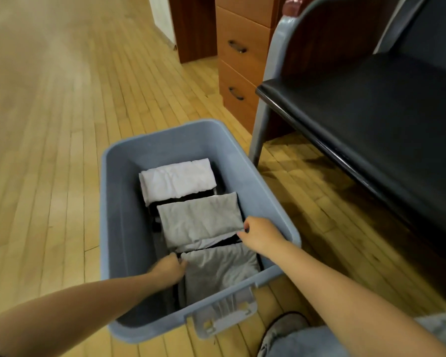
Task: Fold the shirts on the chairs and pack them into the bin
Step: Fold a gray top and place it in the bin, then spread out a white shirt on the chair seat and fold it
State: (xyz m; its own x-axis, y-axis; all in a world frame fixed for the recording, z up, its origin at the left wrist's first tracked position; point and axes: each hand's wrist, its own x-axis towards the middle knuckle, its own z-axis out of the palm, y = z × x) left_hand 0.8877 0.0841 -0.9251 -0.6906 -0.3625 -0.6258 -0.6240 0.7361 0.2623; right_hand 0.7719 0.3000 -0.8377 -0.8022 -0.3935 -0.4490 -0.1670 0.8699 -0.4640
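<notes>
While both arms reach down into it, the bin (129, 161) sits on the floor (62, 124), a rectangular tub of smooth blue-grey plastic with rounded corners, a rolled rim and a pale translucent latch (225, 315) on its near end wall. Inside, folded shirts lie in a row from far to near. The white shirt (177, 180) lies farthest, a crinkled oblong of thin cloth resting on something black. The middle grey shirt (200, 217) is a soft, matte rectangle of heathered knit, with a lighter layer and a dark edge showing under its near side. The nearest grey shirt (220, 269) is of the same cloth, its near end drooping against the bin wall.

The left hand (169, 271) has its fingers curled and pinches the left far corner of the nearest grey shirt. The right hand (262, 234), fingers bent, pinches cloth at the right edge where the two grey shirts meet; which layer it holds I cannot tell.

Just beside the bin on the right stands a chair (371, 112) with a glossy black padded seat and a grey tubular frame. Behind it is a drawer unit (240, 68) of orange-brown wood with dark curved handles. The floor is pale narrow wooden strips. A grey shoe (281, 331) shows at the bottom edge.
</notes>
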